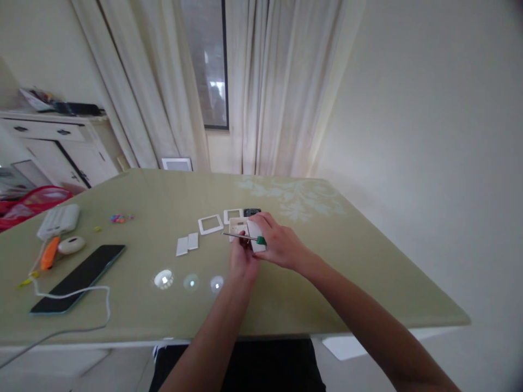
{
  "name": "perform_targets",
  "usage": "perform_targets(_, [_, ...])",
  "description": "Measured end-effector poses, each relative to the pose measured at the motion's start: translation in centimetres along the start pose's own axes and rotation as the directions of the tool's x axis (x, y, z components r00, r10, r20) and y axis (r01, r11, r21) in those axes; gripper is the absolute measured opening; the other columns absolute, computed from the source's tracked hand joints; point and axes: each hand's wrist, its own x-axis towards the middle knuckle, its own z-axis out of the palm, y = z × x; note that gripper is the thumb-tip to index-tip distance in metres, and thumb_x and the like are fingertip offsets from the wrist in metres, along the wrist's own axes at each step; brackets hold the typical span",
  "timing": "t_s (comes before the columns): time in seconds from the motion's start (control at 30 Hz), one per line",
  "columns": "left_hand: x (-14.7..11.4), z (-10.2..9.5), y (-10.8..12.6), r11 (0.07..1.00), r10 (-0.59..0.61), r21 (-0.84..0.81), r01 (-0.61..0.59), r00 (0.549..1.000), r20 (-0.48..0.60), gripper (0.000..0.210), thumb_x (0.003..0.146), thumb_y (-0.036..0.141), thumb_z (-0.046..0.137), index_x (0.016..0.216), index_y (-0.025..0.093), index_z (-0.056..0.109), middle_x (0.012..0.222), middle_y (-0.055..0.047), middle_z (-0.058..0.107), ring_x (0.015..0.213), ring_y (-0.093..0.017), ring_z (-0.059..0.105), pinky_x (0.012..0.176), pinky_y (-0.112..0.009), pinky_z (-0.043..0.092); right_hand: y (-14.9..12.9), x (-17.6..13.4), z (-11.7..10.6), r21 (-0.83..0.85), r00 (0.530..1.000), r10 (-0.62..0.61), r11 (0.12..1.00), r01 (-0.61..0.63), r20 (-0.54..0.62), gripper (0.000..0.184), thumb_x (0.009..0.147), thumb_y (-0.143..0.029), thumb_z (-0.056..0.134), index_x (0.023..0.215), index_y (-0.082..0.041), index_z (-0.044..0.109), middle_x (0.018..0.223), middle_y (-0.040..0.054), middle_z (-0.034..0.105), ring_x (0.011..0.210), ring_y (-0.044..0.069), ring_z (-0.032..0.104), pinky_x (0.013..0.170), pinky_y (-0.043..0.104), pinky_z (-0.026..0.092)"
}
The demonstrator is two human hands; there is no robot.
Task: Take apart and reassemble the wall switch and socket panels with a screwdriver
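Near the middle of the table, my left hand (244,261) is closed from below around an open white plastic wall-switch housing (238,224). My right hand (281,239) is closed over the right side, its fingers on a white plastic plate (256,231) against the housing. A screwdriver (261,240) with a green handle and thin metal shaft lies across both pieces, tip pointing left; which fingers bear it is hard to tell. Just beyond are two white square frames (210,224) and a dark module (252,212). Two white rocker plates (182,246) lie to the left.
On the left of the green table (351,272) lie a black phone (81,277), a white cable (108,305), an orange tool (50,253), a white rounded object (71,245), a white case (59,220) and small colourful bits (118,218). A wall stands along the right.
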Motion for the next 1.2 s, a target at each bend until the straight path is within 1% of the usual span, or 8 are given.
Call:
perform_targets(0.13, [-0.5, -0.6, -0.7, 0.989, 0.102, 0.112, -0.100, 0.995, -0.010, 0.007, 0.092, 0.022, 0.075, 0.090, 0.015, 0.074, 0.080, 0.000, 0.078, 0.067, -0.011, 0.072, 0.067, -0.020, 0.055, 1.6, -0.2, 2.5, 0.132, 0.992, 0.086, 0.989, -0.073, -0.095, 0.082, 0.080, -0.032, 0.089, 0.150, -0.023, 0.047, 0.149, 0.0134, 0.056, 0.120, 0.032, 0.069, 0.095, 0.045, 0.061])
perform_targets(0.33, [-1.7, -2.1, -1.0, 0.916, 0.190, 0.343, -0.206, 0.979, 0.079, 0.029, 0.074, 0.029, 0.092, 0.095, 0.016, 0.080, 0.098, -0.006, 0.082, 0.088, -0.017, 0.076, 0.087, -0.029, 0.057, 3.4, -1.3, 5.3, 0.261, 0.963, 0.163, 0.960, -0.104, -0.215, 0.081, 0.077, -0.033, 0.091, 0.146, -0.024, 0.050, 0.145, 0.0138, 0.058, 0.125, 0.035, 0.066, 0.103, 0.050, 0.058])
perform_targets(0.5, [-2.3, -2.9, -0.6, 0.783, 0.245, 0.545, -0.300, 0.954, 0.173, 0.040, 0.071, 0.042, 0.095, 0.100, 0.017, 0.081, 0.099, -0.006, 0.081, 0.095, -0.021, 0.074, 0.093, -0.035, 0.056, 4.2, -2.0, 6.4, 0.345, 0.937, 0.193, 0.935, -0.086, -0.290, 0.084, 0.074, -0.033, 0.093, 0.146, -0.025, 0.050, 0.142, 0.0131, 0.060, 0.130, 0.032, 0.064, 0.110, 0.048, 0.055])
perform_targets(0.67, [-1.8, -3.1, 1.5, 0.630, 0.282, 0.684, -0.367, 0.929, 0.239, 0.040, 0.076, 0.048, 0.090, 0.102, 0.019, 0.079, 0.102, -0.006, 0.079, 0.097, -0.020, 0.072, 0.097, -0.037, 0.057, 4.8, -2.5, 6.4, 0.478, 0.912, 0.247, 0.876, -0.065, -0.329, 0.091, 0.065, -0.045, 0.100, 0.141, -0.022, 0.055, 0.141, 0.0157, 0.062, 0.129, 0.033, 0.063, 0.102, 0.046, 0.058])
perform_targets(0.8, [-1.2, -3.0, 3.5, 0.563, 0.260, 0.733, -0.382, 0.924, 0.282, 0.047, 0.078, 0.055, 0.085, 0.109, 0.020, 0.076, 0.108, -0.007, 0.078, 0.101, -0.021, 0.073, 0.096, -0.037, 0.059, 4.7, -2.6, 6.5, 0.676, 0.897, 0.353, 0.732, -0.088, -0.265, 0.089, 0.064, -0.055, 0.098, 0.136, -0.021, 0.058, 0.132, 0.0132, 0.067, 0.114, 0.029, 0.068, 0.092, 0.040, 0.059])
perform_targets(0.93, [-1.1, -2.7, 4.5, 0.488, 0.172, 0.789, -0.374, 0.927, 0.333, 0.050, 0.080, 0.060, 0.079, 0.108, 0.019, 0.074, 0.103, -0.010, 0.079, 0.094, -0.024, 0.075, 0.081, -0.036, 0.061, 4.0, -2.4, 7.3, 0.817, 0.916, 0.371, 0.569, -0.095, -0.153, 0.083, 0.066, -0.057, 0.096, 0.132, -0.022, 0.060, 0.120, 0.0078, 0.070, 0.100, 0.024, 0.069, 0.091, 0.039, 0.056])
perform_targets(1.03, [-1.0, -2.2, 5.6, 0.404, 0.103, 0.826, -0.392, 0.917, 0.385, 0.044, 0.079, 0.058, 0.079, 0.099, 0.019, 0.075, 0.097, -0.010, 0.079, 0.090, -0.025, 0.075, 0.078, -0.037, 0.061, 3.5, -2.2, 8.1, 0.842, 0.933, 0.348, 0.527, -0.115, -0.091, 0.084, 0.064, -0.054, 0.098, 0.132, -0.022, 0.059, 0.124, 0.0078, 0.070, 0.104, 0.025, 0.068, 0.095, 0.040, 0.055])
perform_targets(1.2, [-0.6, -1.6, 8.5, 0.220, 0.040, 0.855, -0.469, 0.880, 0.473, 0.027, 0.081, 0.047, 0.077, 0.089, 0.021, 0.078, 0.090, -0.005, 0.078, 0.090, -0.026, 0.073, 0.089, -0.041, 0.059, 3.3, -2.5, 8.5, 0.836, 0.958, 0.277, 0.505, -0.213, 0.076, 0.094, 0.056, -0.050, 0.103, 0.131, -0.023, 0.055, 0.137, 0.0110, 0.067, 0.126, 0.030, 0.065, 0.111, 0.046, 0.050])
